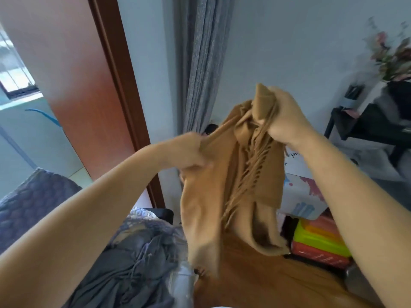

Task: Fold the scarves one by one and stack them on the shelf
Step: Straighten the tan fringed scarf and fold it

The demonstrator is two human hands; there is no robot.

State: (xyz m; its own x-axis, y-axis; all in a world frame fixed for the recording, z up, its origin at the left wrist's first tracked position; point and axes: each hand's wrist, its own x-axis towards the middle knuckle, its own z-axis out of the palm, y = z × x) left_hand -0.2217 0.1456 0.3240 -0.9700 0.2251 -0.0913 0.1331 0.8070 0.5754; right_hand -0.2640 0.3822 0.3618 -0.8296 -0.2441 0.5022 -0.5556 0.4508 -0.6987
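Observation:
A tan scarf (206, 196) with a fringed end hangs in the air in front of me. My left hand (189, 152) grips its edge at the left, fingers curled into the cloth. Higher and to the right, my right hand (287, 116) clutches a bunched end with fringe strands trailing from the fist. The fringe (249, 165) falls down the middle of the scarf. A grey fringed scarf (133, 270) lies crumpled on the bed below my left arm. More tan cloth (266, 285) lies spread underneath.
A brown door (93, 90) and grey curtain (200, 63) stand ahead. Colourful boxes (315, 241) sit low on the right, with a dark table (364, 125) and flowers (391, 52) behind. A patterned grey quilt (33, 196) lies on the left.

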